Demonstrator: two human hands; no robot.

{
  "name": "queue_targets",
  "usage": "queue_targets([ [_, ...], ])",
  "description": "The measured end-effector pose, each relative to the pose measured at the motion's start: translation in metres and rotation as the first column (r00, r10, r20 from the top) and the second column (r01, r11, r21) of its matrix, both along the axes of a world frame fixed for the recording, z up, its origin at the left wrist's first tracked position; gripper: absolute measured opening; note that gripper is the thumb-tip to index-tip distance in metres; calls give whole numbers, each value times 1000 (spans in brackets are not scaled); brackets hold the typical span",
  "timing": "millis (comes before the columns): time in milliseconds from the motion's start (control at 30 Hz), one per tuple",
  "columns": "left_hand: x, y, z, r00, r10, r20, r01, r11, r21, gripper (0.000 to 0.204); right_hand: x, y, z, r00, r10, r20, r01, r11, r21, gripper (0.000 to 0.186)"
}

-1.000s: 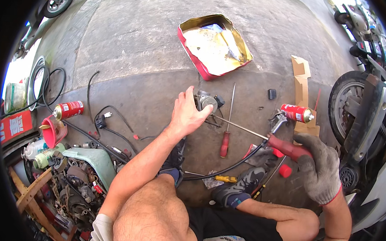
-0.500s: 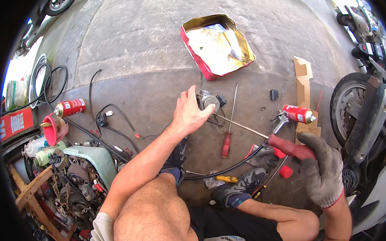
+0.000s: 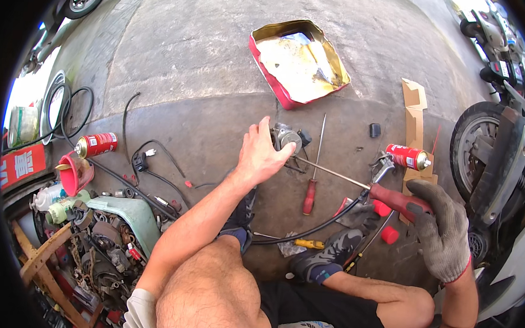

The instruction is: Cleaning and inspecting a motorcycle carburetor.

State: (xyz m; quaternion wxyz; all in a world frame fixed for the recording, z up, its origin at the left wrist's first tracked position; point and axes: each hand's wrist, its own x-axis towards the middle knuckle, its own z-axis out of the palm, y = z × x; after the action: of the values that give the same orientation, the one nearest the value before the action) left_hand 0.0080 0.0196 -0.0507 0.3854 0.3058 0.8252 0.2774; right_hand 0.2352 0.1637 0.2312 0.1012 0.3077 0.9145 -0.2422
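My bare left hand (image 3: 263,152) is wrapped round a small grey metal carburetor (image 3: 288,140), with the thumb across its round end; the palm hides part of it. In my right hand (image 3: 443,233), which wears a grey work glove, is the red handle of a long screwdriver (image 3: 394,199). The shaft points left, and its tip meets the carburetor's near side by my left thumb; the exact contact is too small to make out. A second red-handled screwdriver (image 3: 310,196) lies on the floor just beyond, its shaft pointing away from me.
Farther out stands a red square tin (image 3: 286,99) with a stained liner. Spray cans lie left (image 3: 97,145) and right (image 3: 406,156), the latter near an air gun (image 3: 382,168) with a black hose. A parts-filled tub (image 3: 126,213) sits at left, a motorcycle wheel (image 3: 476,142) at right.
The whole view has shifted very slightly. Both hands keep their hold, and the screwdriver stays at the carburetor.
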Motion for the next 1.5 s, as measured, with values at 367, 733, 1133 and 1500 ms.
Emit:
queue_targets([
  [367,2,-1,-1,1000,-1,-25,1,1000,10,96,-1,5,-5,957,71,-281,-103,990,-101,42],
  [733,2,1,2,1000,0,-9,0,1000,8,96,-7,2,-1,991,-47,-121,38,996,-78,40],
  [1133,2,-2,-2,1000,0,-20,0,1000,17,97,-1,6,-9,985,28,-170,-37,998,-47,34],
  [1500,0,0,1,1000,2,2,-2,1000,12,96,0,6,-13,989,-10,-144,10,1000,-1,48],
])
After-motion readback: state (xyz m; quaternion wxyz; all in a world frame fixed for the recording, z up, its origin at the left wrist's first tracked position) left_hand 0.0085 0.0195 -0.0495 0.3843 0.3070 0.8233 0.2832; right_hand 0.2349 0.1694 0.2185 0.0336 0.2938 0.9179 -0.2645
